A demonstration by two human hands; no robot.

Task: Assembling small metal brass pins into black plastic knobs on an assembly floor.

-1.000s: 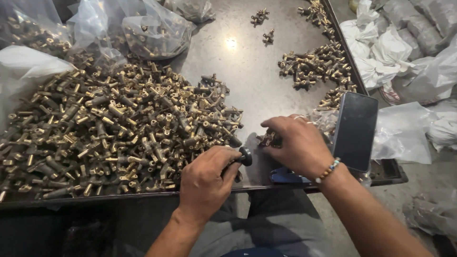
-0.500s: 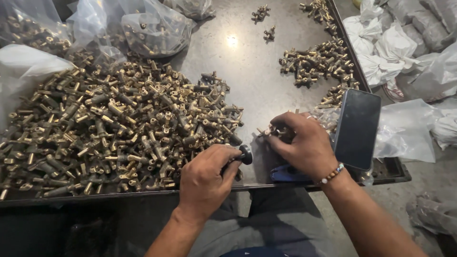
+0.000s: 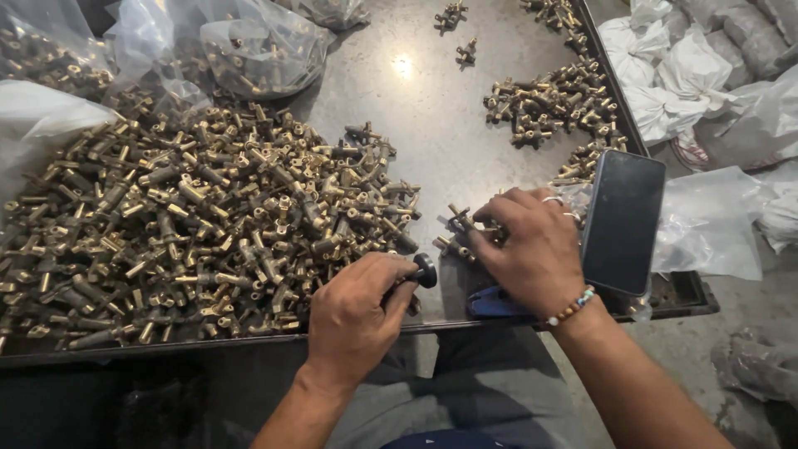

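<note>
My left hand (image 3: 356, 316) is closed around a small tool with a round black knob (image 3: 425, 271) near the tray's front edge. My right hand (image 3: 532, 249) rests fingers-down on a few brass fittings (image 3: 455, 229) just right of the knob, pinching them against the tray; a beaded bracelet sits on its wrist. A large heap of brass valve fittings (image 3: 199, 224) lies to the left of both hands. Under my right palm a blue object (image 3: 490, 304) shows partly.
The dark metal tray (image 3: 416, 116) holds a smaller pile of fittings (image 3: 557, 104) at the far right. A black phone (image 3: 623, 220) leans on the tray's right edge. Clear plastic bags of parts (image 3: 258, 50) lie at the back; white sacks (image 3: 682, 75) beyond the right rim.
My right hand has slid slightly left and down onto the few fittings beside the knob. The left hand has stayed in place on the tool.
</note>
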